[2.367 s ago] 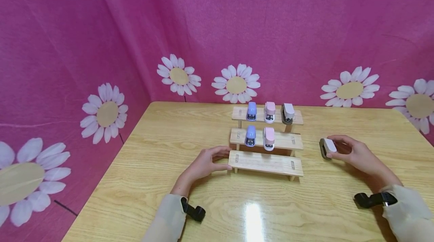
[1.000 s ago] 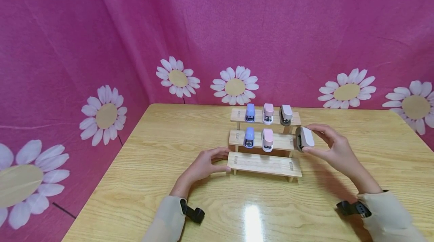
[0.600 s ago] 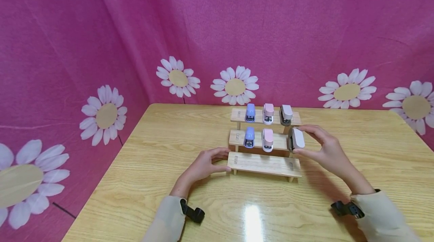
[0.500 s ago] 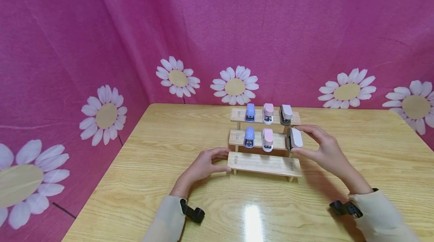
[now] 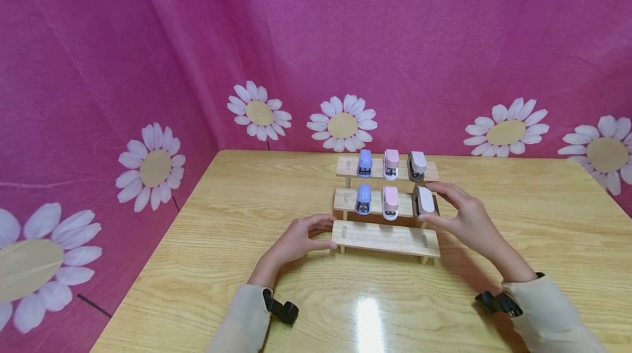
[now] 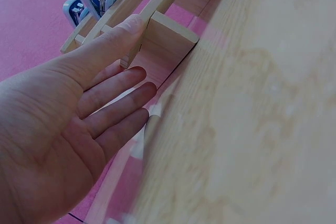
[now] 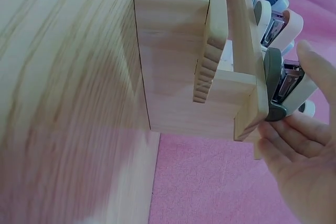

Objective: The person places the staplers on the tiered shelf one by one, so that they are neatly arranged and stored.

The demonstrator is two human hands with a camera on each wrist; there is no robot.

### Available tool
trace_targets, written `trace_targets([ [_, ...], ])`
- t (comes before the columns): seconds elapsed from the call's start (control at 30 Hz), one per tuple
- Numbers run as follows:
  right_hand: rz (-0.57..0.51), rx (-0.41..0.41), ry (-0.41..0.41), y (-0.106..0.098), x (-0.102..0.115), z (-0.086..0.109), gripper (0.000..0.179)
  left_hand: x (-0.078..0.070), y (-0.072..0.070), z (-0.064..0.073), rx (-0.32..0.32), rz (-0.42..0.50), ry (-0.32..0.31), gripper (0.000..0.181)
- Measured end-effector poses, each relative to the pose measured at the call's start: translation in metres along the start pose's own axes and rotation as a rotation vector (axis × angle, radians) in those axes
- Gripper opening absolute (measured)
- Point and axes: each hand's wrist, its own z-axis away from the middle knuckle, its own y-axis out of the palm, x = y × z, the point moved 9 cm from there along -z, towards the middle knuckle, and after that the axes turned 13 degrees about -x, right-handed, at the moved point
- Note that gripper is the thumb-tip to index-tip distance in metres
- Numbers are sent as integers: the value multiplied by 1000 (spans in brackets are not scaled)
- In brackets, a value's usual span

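A three-tier wooden display rack (image 5: 385,236) stands on the table. At the right end of its middle tier, my right hand (image 5: 466,221) holds a small white-and-grey stapler (image 5: 424,201) between thumb and fingers; in the right wrist view the grey base of this stapler (image 7: 272,80) is right at the shelf board. My left hand (image 5: 301,239) is at the left end of the lowest tier, its thumb touching the board's edge and its other fingers loosely extended, as the left wrist view shows. Beside the held stapler, a pink stapler (image 5: 390,202) and a blue stapler (image 5: 364,199) share the middle tier.
On the top tier sit a blue stapler (image 5: 365,163), a pink stapler (image 5: 391,164) and a white-and-grey stapler (image 5: 417,165). Around the rack spreads the wooden table (image 5: 247,199). A magenta flowered curtain (image 5: 419,56) hangs behind and to the left.
My right hand has carried the white-and-grey stapler leftward from the right of the rack to the middle tier's right end, turning it slightly. The left hand has stayed at the lowest tier.
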Motion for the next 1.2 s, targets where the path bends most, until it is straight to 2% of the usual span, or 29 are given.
trace_targets([
  [0.27,4,48,110,5,-2,2,60,-1,0,0,-2,12,15,60],
  [0.4,5,46,135,7,-1,3,59,0,0,0,1,18,13,59],
  [0.7,4,6,125,6,4,4,55,-1,0,0,-2,10,22,59],
  [1.2,17,-16,133,6,6,5,55,-1,0,0,-1,-9,8,61],
])
